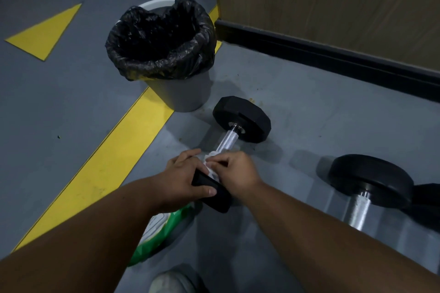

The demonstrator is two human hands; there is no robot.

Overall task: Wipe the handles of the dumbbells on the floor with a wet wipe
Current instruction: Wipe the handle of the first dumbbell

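Evidently mid-wipe on the first dumbbell [234,140] lying on the floor [309,126]: left hand [188,178] clamps its near head, right hand [234,171] pinches the wet wipe [210,164] around the handle's near end, so next comes sliding it toward the far head.

The scene is dim and slightly murky, lit softly from above. The grey floor [309,107] shows only faint, diffuse shadows around the dumbbell [240,123] and the bin [181,93]. Small bright glints sit on the knurled steel handle [227,140]. The black bin liner [157,38] sinks into near-featureless dark. Wide-angle bending curves the yellow line [100,166] and the skirting; the forearms and shoe at the bottom edge look soft and smeared
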